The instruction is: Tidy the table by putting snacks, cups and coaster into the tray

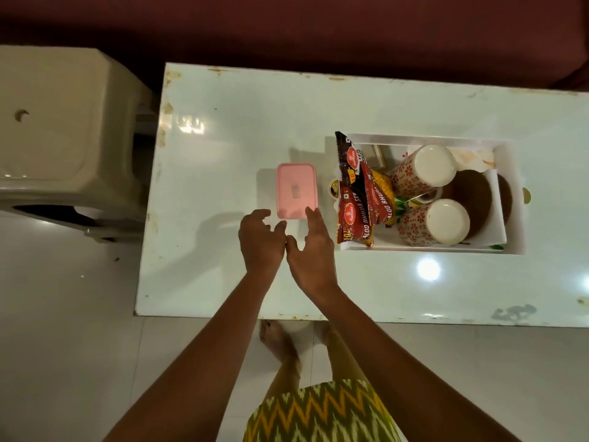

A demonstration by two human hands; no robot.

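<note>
Both hands are open over the white table [223,138], the left hand [259,240] just before the pink box [297,190], the right hand [314,250] touching its near corner; the tray [513,199] holds snack packets [353,215] and two cups [422,169]

Worktop: glossy white worktop [366,106], edges chipped and rust-stained, filling centre to 3 o'clock.
Floor: pale shiny tiles [63,330], from 6 to 9 o'clock.
Stool: beige plastic stool [54,122], at 9 o'clock, beside the worktop.
Light: round lamp glare [428,269] on the worktop, at 4 o'clock.
Sofa: dark maroon sofa [287,30], at 12 o'clock.
</note>
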